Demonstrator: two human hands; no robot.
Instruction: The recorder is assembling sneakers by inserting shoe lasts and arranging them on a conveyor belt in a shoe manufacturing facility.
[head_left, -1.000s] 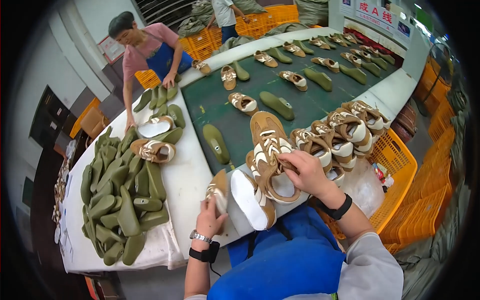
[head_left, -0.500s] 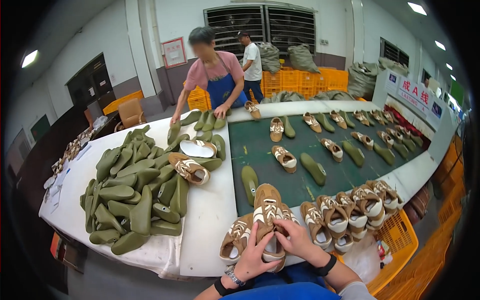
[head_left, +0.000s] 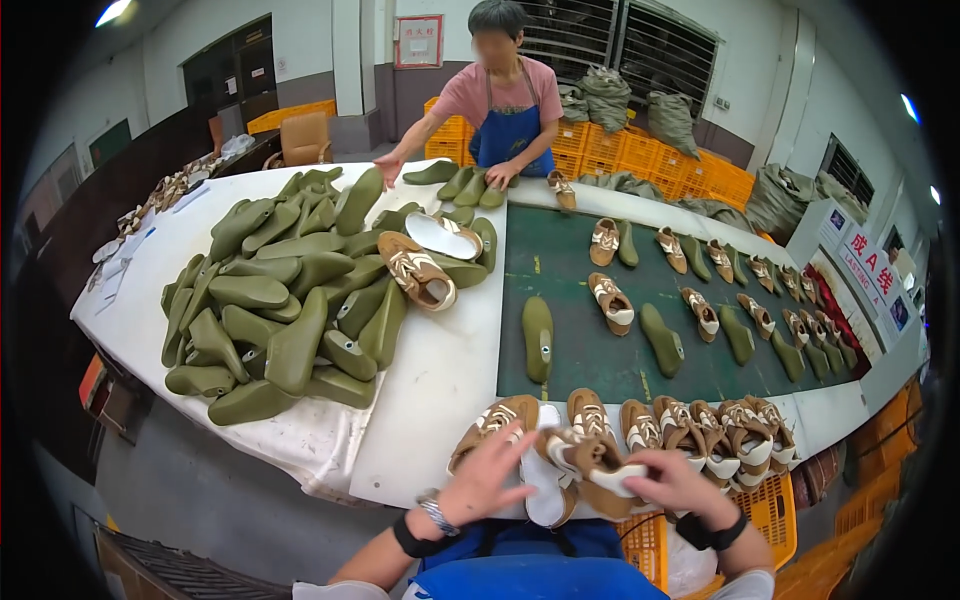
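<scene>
My right hand (head_left: 682,486) grips a brown and white sneaker (head_left: 596,466) by its heel end, above the near edge of the table. Fingers spread, my left hand (head_left: 484,474) is held over a brown sneaker (head_left: 498,420) lying at the near edge; whether it touches that one I cannot tell. Between my hands a shoe with its white sole up (head_left: 546,492) lies partly behind the held sneaker. To the right, a row of brown sneakers (head_left: 684,425) lines the near edge. A green shoe last (head_left: 538,338) lies on the green belt just beyond.
A large heap of green shoe lasts (head_left: 255,290) covers the white table (head_left: 420,400) at left, with sneakers on its right side. Sneakers and lasts lie in rows on the green belt (head_left: 585,370). A co-worker (head_left: 510,100) reaches into the heap's far side. An orange crate (head_left: 775,515) stands below right.
My hands have come apart; the right one now carries a sneaker to the right while the left opens. The view has swung. The co-worker's hand has lifted off a last.
</scene>
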